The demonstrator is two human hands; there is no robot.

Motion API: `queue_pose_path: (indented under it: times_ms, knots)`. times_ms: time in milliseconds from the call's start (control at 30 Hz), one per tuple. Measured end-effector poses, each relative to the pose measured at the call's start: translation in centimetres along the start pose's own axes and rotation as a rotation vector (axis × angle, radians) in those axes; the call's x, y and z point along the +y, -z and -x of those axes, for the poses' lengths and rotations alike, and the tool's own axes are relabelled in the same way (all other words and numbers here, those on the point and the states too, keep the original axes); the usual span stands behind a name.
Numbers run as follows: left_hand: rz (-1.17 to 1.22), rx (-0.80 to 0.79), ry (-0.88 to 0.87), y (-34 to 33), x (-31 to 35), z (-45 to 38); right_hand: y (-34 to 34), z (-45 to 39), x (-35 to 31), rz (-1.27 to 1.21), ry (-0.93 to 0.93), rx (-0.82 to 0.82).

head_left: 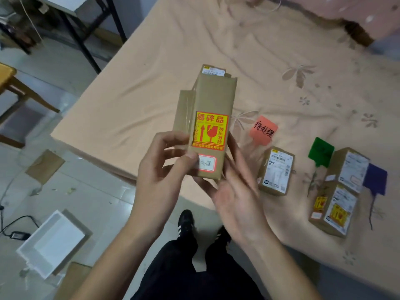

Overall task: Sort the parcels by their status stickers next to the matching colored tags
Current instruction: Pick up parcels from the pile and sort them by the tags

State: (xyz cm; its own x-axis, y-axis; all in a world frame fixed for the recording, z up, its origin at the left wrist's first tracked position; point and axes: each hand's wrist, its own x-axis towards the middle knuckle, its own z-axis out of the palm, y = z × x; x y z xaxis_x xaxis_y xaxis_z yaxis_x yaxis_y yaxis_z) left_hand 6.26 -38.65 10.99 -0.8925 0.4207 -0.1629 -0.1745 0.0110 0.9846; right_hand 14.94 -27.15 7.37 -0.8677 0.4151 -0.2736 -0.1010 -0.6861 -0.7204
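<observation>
I hold a tall brown cardboard parcel (213, 100) upright over the bed's near edge. It bears a yellow-and-red fragile sticker and a small white, red-bordered status sticker partly under my thumb. My left hand (164, 161) grips its lower left side; my right hand (236, 191) supports it from below and right. More brown parcels (184, 111) stand right behind it. On the bed lie a red tag (263, 131) with black writing, a green tag (320, 151) and a purple tag (375, 179). One parcel (276, 171) lies below the red tag. Two parcels (348, 167) (333, 211) lie between the green and purple tags.
The bed (129, 87) has a peach floral sheet. On the floor at left lie a white open box (52, 237), cardboard pieces (45, 165) and a black adapter with cable (19, 234). A wooden chair (13, 87) and table legs (86, 35) stand at far left.
</observation>
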Motion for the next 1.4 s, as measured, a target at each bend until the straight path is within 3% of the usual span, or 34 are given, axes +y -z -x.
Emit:
queue_pose_path:
  times_ms: [233, 400, 533, 667, 733, 833, 1033, 1133, 1233, 1300, 1400]
  knots:
    - [-0.004, -0.171, 0.024, -5.4, -0.4, -0.4, 4.5, 1.3, -3.2, -0.014, 0.105, 0.121]
    - [0.048, -0.258, 0.096, -8.1, -3.0, 0.4, 7.5, 2.7, -3.8, -0.075, 0.070, 0.192]
    - [-0.079, -0.336, 0.164, -9.8, -5.6, 0.4, 11.2, 2.3, -3.7, -0.080, 0.084, 0.331]
    - [-0.285, -0.258, 0.296, -9.8, -8.4, 0.5, 15.9, -0.2, -2.9, 0.322, 0.188, 0.753]
    - [-0.326, -0.234, 0.314, -9.1, -9.2, 0.5, 18.1, -1.8, -2.3, 0.605, 0.230, 0.871]
    - [-0.357, -0.193, 0.338, -7.5, -9.7, 0.0, 19.5, -3.5, -1.4, 0.895, 0.226, 0.908]
    - [-0.272, 0.013, 0.286, -3.7, -9.0, -1.7, 17.0, -3.9, -2.8, 1.222, 0.217, 1.008]
    - [-0.224, 0.234, 0.173, -1.1, -8.1, -4.4, 13.6, -4.9, -2.5, 1.300, 0.309, 0.875]
    - [-0.230, 0.423, 0.098, 0.8, -7.3, -8.2, 9.4, -7.4, -1.6, 1.150, 0.207, 0.637]
    - [-0.255, 0.387, 0.154, 1.5, -7.2, -11.1, 6.6, -9.6, -0.7, 0.999, 0.063, 0.468]
    - [-0.242, 0.094, 0.354, 1.6, -7.6, -14.7, 3.3, -13.0, 0.9, 0.829, -0.133, 0.286]
